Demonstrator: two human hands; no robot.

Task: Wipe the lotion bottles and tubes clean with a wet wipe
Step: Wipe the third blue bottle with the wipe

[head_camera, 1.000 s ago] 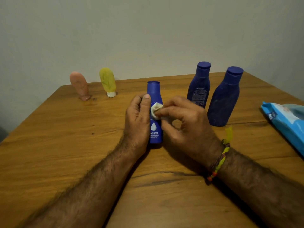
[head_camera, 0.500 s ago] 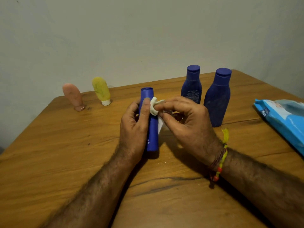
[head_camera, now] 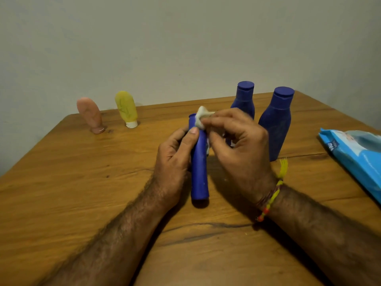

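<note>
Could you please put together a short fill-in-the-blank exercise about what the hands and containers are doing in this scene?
1. The left hand holds the slim blue bottle while the right hand rubs a balled wet wipe near its ____ end.
2. Behind the right hand stand ____ larger blue bottles.
3. The pink tube and yellow tube stand on their ____.
4. The blue wipes pack lies at the table's ____ edge.

Missing words: top; two; caps; right

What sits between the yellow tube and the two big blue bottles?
In the head view, the slim blue bottle, gripped by the left hand while the right hand rubs a wipe on it.
</note>
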